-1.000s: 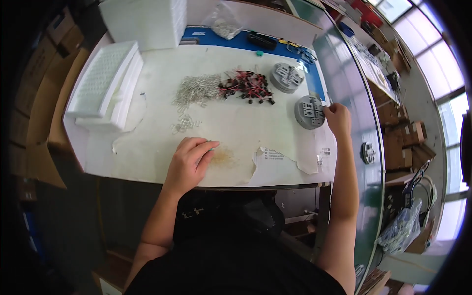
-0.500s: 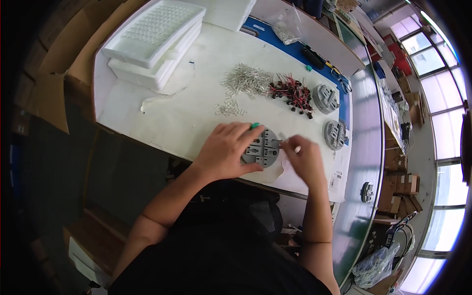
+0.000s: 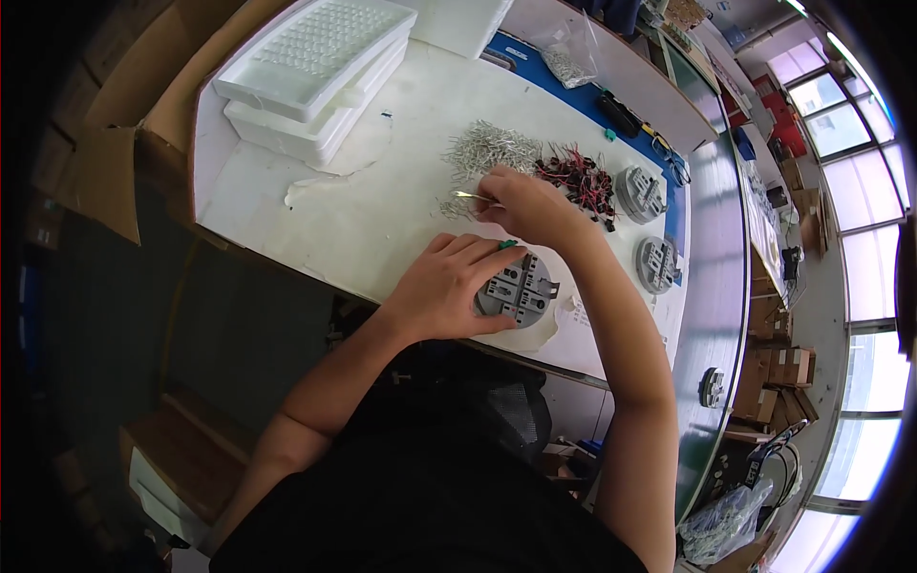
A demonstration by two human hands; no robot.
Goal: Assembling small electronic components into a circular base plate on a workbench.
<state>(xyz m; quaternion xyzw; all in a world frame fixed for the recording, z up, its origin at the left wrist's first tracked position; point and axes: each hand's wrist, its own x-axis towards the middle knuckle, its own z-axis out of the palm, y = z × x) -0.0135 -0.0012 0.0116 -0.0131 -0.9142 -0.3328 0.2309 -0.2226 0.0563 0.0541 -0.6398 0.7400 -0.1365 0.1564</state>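
My left hand [image 3: 442, 292] curves around the left side of a grey round slotted fixture [image 3: 525, 291], thumb at its near edge and fingers along the far rim. A small green piece [image 3: 508, 245] shows at its index fingertip. Above the small loose group of silvery bent pieces [image 3: 453, 207], my right hand [image 3: 528, 204] is closed around a slim tool [image 3: 465, 195]. Only the tool's pale metallic end sticks out to the left; its kind is unclear. Past that hand lies a larger pile of silvery pieces [image 3: 492, 151].
Black parts with red and black wires [image 3: 579, 181] are heaped to the right, beside two more grey round fixtures [image 3: 641, 193]. White foam trays [image 3: 315, 72] stand stacked at the far left. A clear bag [image 3: 568, 57] and a dark-handled tool [image 3: 619, 113] lie on the blue mat.
My right hand has moved from the fixture's right side up and left to the silvery pieces, keeping the slim tool. My left hand stays on the fixture. The view has shifted slightly.
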